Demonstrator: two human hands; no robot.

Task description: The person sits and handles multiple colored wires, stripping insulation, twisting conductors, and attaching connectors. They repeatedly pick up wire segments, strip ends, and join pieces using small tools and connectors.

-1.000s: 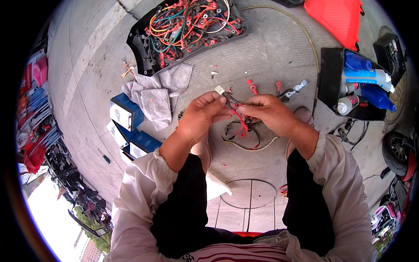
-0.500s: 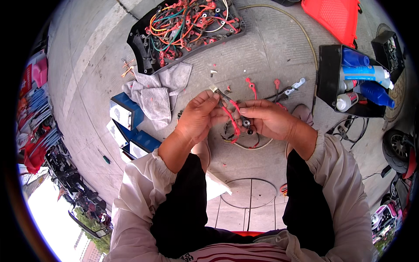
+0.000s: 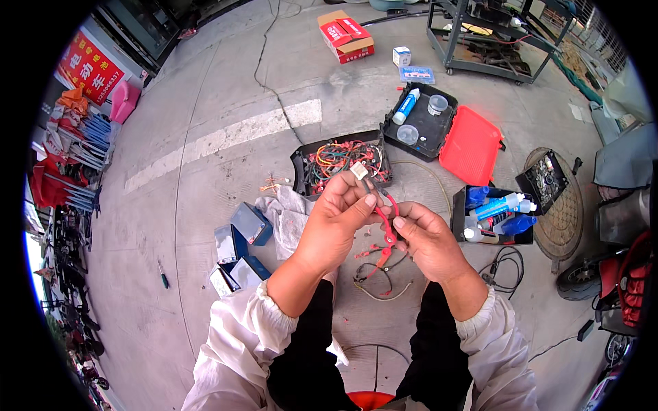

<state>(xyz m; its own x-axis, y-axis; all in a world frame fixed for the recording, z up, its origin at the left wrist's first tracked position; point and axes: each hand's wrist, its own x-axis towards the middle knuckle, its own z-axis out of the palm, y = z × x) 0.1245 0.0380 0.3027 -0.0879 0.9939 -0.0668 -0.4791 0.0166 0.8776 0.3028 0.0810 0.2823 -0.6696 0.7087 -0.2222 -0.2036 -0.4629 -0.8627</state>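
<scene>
Grey concrete pavement [image 3: 226, 89], crossed by a worn white painted stripe [image 3: 226, 137], spreads out beneath a person crouching over scattered electrical parts. Both hands meet just in front of an open black tray of tangled wires [image 3: 340, 161], the landmark of the scene. The left hand [image 3: 339, 219] is closed, thumb and fingers pinching a thin lead tipped with a small white connector [image 3: 358, 170] that stands up against the tray's near edge. The right hand [image 3: 426, 236] is also closed, gripping a red wire [image 3: 388, 222] that runs between the two hands and hangs down toward loose cables [image 3: 377, 270] on the ground below (the exact join between wire and connector lead is hidden by the fingers). To the left of the tray lies a crumpled grey rag [image 3: 288, 212], and beyond it a cluster of blue and silver boxes [image 3: 236, 250]. To the right of the tray sits an open case with a red lid [image 3: 471, 144], and nearer the person a black box of blue spray bottles [image 3: 497, 212]. Behind the tray, farther off, rests a red-and-brown carton [image 3: 346, 34]. A small screwdriver [image 3: 162, 274] lies well to the tray's left.
</scene>
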